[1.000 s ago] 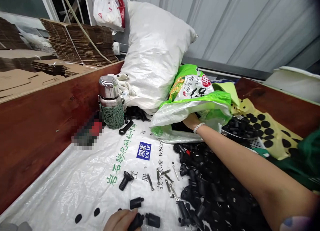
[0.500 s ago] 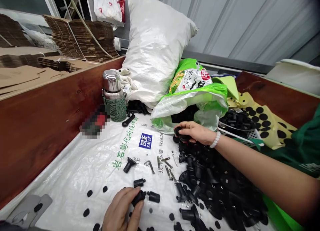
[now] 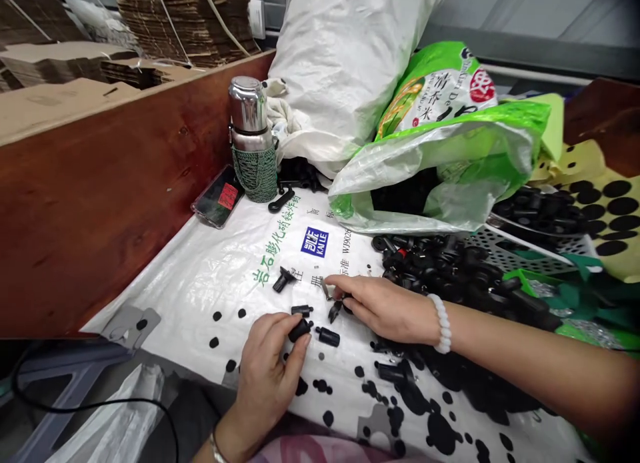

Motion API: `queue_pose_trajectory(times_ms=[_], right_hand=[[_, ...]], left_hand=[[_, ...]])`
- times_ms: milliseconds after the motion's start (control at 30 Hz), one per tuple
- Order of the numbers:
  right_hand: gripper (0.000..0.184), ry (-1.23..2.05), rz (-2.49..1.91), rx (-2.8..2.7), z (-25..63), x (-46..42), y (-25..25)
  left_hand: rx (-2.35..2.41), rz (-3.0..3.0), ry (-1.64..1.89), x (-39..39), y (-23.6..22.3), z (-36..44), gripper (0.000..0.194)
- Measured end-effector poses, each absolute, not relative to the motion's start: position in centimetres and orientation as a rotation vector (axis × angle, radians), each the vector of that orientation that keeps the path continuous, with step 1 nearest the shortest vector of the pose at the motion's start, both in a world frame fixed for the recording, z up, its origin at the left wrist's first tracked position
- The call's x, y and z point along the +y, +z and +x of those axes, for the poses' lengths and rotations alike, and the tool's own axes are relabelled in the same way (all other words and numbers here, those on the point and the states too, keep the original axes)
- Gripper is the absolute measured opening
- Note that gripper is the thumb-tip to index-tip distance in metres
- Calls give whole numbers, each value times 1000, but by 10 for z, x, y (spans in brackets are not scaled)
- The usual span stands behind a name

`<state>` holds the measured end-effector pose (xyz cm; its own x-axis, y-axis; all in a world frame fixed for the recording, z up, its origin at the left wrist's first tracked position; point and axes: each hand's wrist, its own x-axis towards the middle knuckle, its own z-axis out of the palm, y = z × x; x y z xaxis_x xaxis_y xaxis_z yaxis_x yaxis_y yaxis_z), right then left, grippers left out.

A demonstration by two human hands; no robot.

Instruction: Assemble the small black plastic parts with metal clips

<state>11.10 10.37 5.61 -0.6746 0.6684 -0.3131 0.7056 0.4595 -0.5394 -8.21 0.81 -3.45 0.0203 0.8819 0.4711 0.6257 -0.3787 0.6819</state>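
Here's the scene: a wooden bin wall [image 3: 85,203] fills 9 o'clock, with flattened cardboard [image 3: 175,23] stacked beyond it at 11. A big white sack [image 3: 345,63] slumps at 12, and a green rice bag [image 3: 440,163] sits at 2, its mouth open on something dark. Across the middle lies a woven sheet [image 3: 200,296], printed in green and scattered with black dots. A heap of black parts [image 3: 440,269] sits on it at 3, with a wire basket [image 3: 525,249] of more just past it. Over at 11, a steel flask [image 3: 249,116] stands in a green mesh sleeve, and a phone [image 3: 219,197] lies by the wall at 9.

Now to the hands! The left hand [image 3: 267,376], at 7, is closed around a black plug [image 3: 300,329], thumb and fingers wrapped on it. The right hand [image 3: 385,309], at 5, is curled, its fingers [image 3: 345,284] pinching a small black piece [image 3: 335,311]. A metal pin [image 3: 326,288] sits at the fingertips, though whether it's held is hard to tell. Two spare plugs [image 3: 328,337] lie just beside the left hand.

This looks like the hand-fitting step, and the next move seems to call for bringing those small parts together.
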Motion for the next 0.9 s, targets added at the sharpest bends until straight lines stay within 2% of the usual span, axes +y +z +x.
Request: queue_pose_trajectory(times_ms=[167, 367, 433, 567, 767, 900], right_hand=[[42, -1211, 1472, 2738, 120, 96, 47], [39, -1936, 1930, 2565, 134, 96, 35], [36, -2087, 1999, 2496, 138, 94, 37], [39, -2300, 1970, 2334, 142, 77, 45], [54, -2775, 1703, 1971, 119, 29, 41], [55, -2764, 1676, 2050, 112, 11, 34]], left_hand=[[1561, 2160, 1222, 9, -32, -79, 22], [1582, 2225, 1223, 9, -32, -77, 22], [1585, 2222, 1243, 8, -34, -78, 23], [1537, 2199, 1398, 5, -34, -80, 27], [1145, 2399, 1372, -2, -18, -64, 54], [1032, 2477, 1341, 0, -8, -49, 40]])
